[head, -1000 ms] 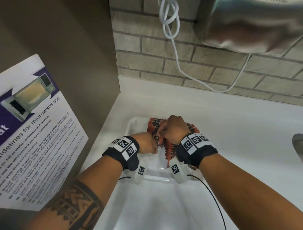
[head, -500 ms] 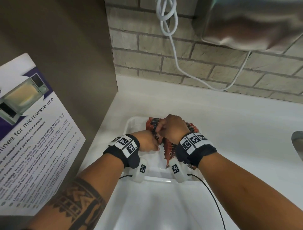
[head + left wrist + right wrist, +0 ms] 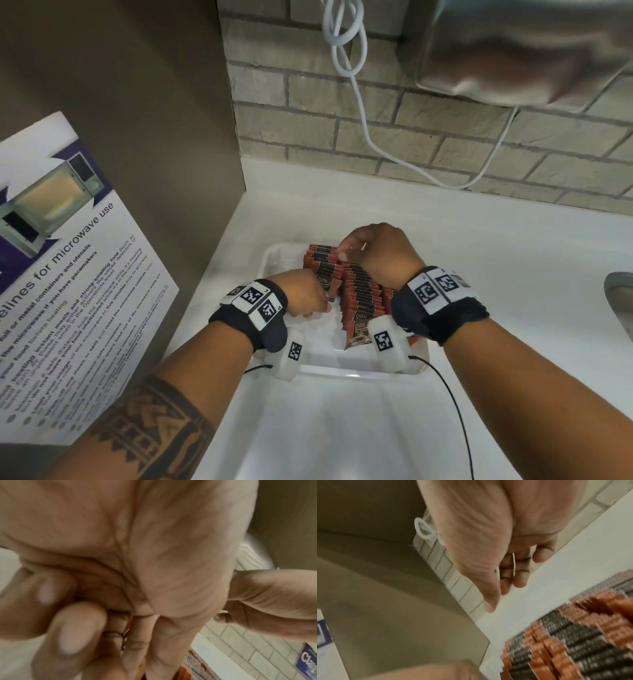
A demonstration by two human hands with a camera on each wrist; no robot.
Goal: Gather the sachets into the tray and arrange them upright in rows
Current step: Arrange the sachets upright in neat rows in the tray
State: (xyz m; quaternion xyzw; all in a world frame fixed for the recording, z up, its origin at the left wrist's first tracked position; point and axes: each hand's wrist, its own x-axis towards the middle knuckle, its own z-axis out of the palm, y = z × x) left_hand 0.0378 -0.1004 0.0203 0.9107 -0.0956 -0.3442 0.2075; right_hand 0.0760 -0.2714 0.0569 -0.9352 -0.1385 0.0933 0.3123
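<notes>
Hands (image 3: pixel 373 253) over upright sachets (image 3: pixel 359 294)

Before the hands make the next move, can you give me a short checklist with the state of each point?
1. White plastic tray on the white counter: ok.
2. Red-and-black sachets upright in rows inside the tray: ok.
3. Left side of the tray still free: ok.
4. Left hand holds a sachet: cannot tell, fingers curled, view blurred.
5. Right hand free, fingers relaxed above the rows: ok.
6. Loose sachets outside the tray: none seen.
</notes>
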